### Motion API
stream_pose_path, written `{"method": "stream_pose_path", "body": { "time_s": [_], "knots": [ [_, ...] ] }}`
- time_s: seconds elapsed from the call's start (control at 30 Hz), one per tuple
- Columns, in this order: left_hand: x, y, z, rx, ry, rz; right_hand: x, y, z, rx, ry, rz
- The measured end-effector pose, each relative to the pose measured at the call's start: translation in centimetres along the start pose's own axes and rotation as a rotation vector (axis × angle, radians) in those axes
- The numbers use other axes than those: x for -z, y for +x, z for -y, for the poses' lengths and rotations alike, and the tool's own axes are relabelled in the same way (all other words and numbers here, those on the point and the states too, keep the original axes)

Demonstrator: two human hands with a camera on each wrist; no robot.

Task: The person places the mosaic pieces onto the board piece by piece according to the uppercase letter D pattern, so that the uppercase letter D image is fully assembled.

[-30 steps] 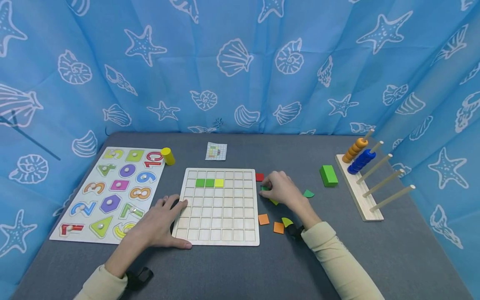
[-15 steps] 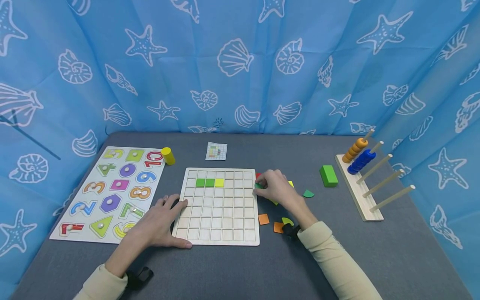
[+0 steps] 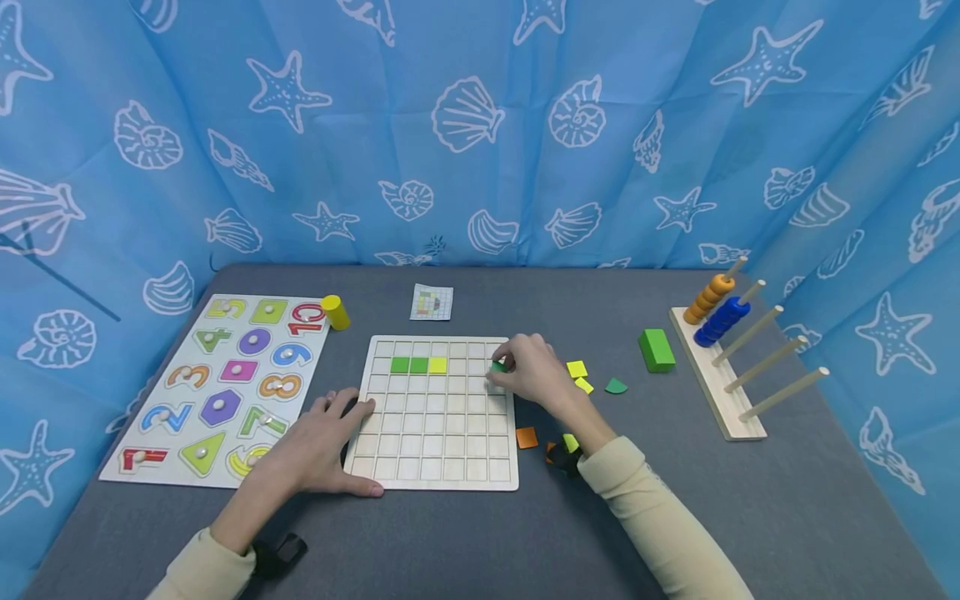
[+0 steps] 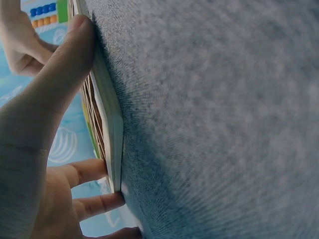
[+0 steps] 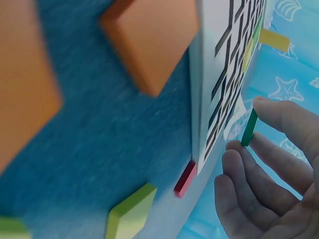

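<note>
The wooden grid board (image 3: 423,425) lies in the middle, with two green squares (image 3: 400,365) and a yellow square (image 3: 438,365) side by side in an upper row. My left hand (image 3: 311,450) rests at the board's left edge, thumb at the lower left corner, fingers spread; the left wrist view shows the thumb (image 4: 75,55) on the rim. Above the board's upper right part, my right hand (image 3: 531,371) pinches a green piece (image 3: 498,366). In the right wrist view that thin green piece (image 5: 249,128) is between thumb and fingertips, off the board's surface.
Right of the board lie yellow pieces (image 3: 577,369), a green rounded piece (image 3: 616,386), orange squares (image 3: 527,437) and a red piece (image 5: 185,178). A green block (image 3: 657,351) and a peg stand (image 3: 720,375) are farther right. A number puzzle (image 3: 187,408), yellow cylinder (image 3: 336,312) and pattern card (image 3: 431,302) surround the board.
My right hand has moved left with the green piece, from beside the board to over its right columns, uncovering yellow pieces. The left hand has not moved.
</note>
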State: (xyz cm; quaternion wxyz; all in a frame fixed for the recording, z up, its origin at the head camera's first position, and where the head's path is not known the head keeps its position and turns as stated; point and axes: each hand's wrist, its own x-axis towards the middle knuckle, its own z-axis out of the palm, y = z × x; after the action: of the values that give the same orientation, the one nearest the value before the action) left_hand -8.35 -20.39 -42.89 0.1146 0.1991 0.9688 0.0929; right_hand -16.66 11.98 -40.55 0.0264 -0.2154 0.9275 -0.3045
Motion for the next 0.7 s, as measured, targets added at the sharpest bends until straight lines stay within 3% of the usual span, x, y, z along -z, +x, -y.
{"method": "stream_pose_path", "body": {
  "time_s": [0.7],
  "knots": [
    [0.0,0.0,0.1,-0.008,0.003,-0.008,-2.8,2.3,3.2,-0.05,0.013,0.079]
  ]
}}
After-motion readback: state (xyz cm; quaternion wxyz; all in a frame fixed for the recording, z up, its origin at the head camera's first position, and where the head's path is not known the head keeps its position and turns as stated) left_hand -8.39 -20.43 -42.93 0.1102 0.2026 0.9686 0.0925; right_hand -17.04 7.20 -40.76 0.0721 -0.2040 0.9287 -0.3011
